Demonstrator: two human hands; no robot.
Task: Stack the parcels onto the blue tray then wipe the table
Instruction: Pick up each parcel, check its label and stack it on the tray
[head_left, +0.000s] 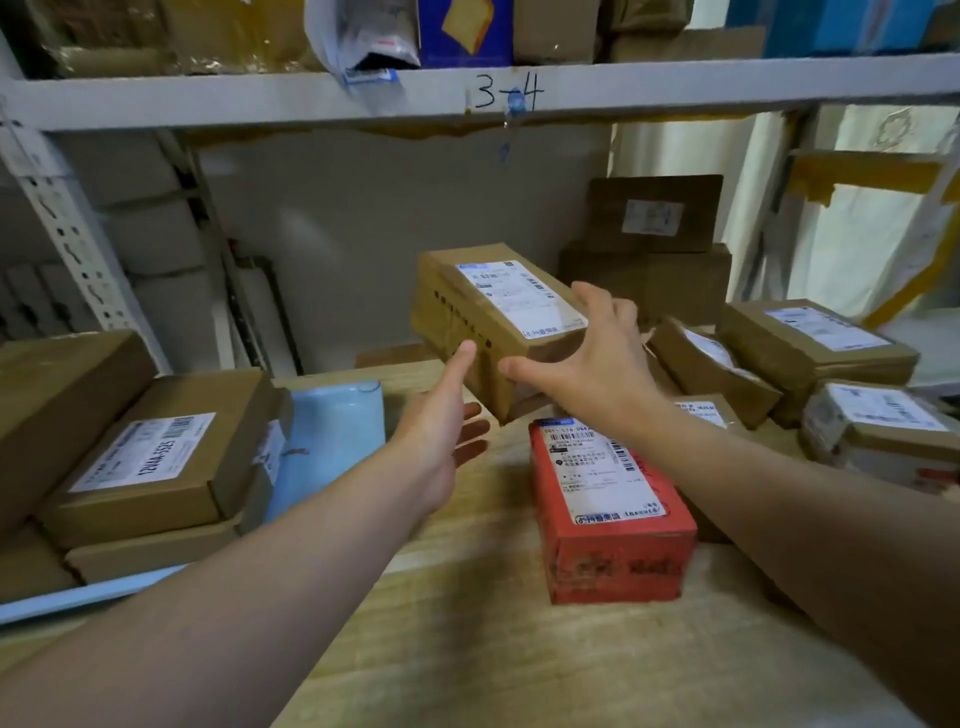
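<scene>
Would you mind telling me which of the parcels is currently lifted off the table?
The long brown cardboard parcel at centre, tilted in the air between the left hand and right hand; the red parcel and other brown ones rest on surfaces.

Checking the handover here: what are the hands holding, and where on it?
The brown parcel, lifted off the table: right hand grips its near end, left hand supports its underside with straight fingers.
</scene>
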